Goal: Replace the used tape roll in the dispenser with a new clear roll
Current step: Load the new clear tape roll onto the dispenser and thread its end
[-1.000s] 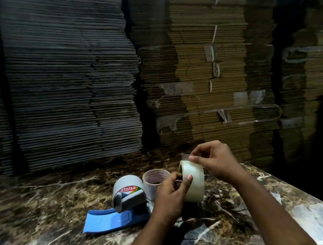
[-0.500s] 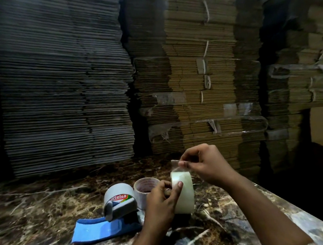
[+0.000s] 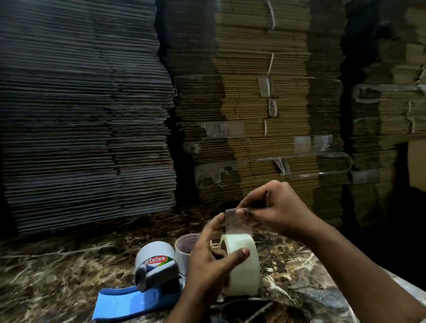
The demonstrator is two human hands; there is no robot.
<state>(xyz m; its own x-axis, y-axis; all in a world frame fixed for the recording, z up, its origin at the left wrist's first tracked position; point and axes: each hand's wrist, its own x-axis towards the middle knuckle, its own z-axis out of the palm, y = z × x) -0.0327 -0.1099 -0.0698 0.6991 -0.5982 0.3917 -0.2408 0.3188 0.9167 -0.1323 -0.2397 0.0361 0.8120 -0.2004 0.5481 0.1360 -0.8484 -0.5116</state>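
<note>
While standing on edge above the marble counter, the new clear roll is showing a glossy, pale, translucent band. The left hand is gripping its near side, thumb lying across the face. The right hand is pinching a short peeled strip just above the roll. Left of the roll, a cardboard core and the blue-handled dispenser are sitting. Behind the roll, flattened corrugated cartons are standing stacked in ribbed layers.
</note>
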